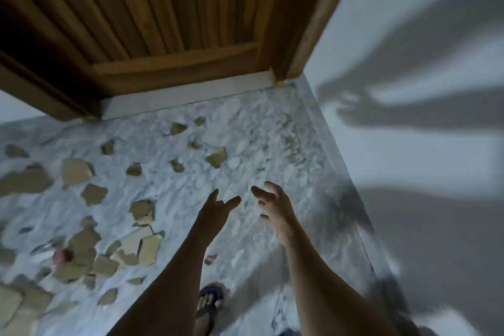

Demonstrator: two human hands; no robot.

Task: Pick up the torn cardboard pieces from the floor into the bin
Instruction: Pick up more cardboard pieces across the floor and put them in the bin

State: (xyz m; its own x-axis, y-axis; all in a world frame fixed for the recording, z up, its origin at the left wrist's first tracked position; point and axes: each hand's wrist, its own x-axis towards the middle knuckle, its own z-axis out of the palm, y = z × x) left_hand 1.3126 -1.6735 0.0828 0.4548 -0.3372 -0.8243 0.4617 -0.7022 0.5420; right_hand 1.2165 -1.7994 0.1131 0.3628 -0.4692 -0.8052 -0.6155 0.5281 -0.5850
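Several torn brown cardboard pieces [141, 247] lie scattered over the marble floor [245, 144], mostly on the left and toward the door. Smaller scraps [216, 157] sit farther out near the middle. My left hand [215, 211] is stretched forward above the floor, holding nothing, index and little finger out and the middle fingers curled under. My right hand [274, 206] reaches out beside it with relaxed spread fingers, also empty. No bin is in view. The frame is motion-blurred.
A wooden door [163, 8] and its frame [308, 35] close the far side. A white wall [422, 90] runs along the right, with arm shadows on it. My sandalled foot [208, 305] stands at the bottom centre. A small pinkish object [62, 256] lies among the left pieces.
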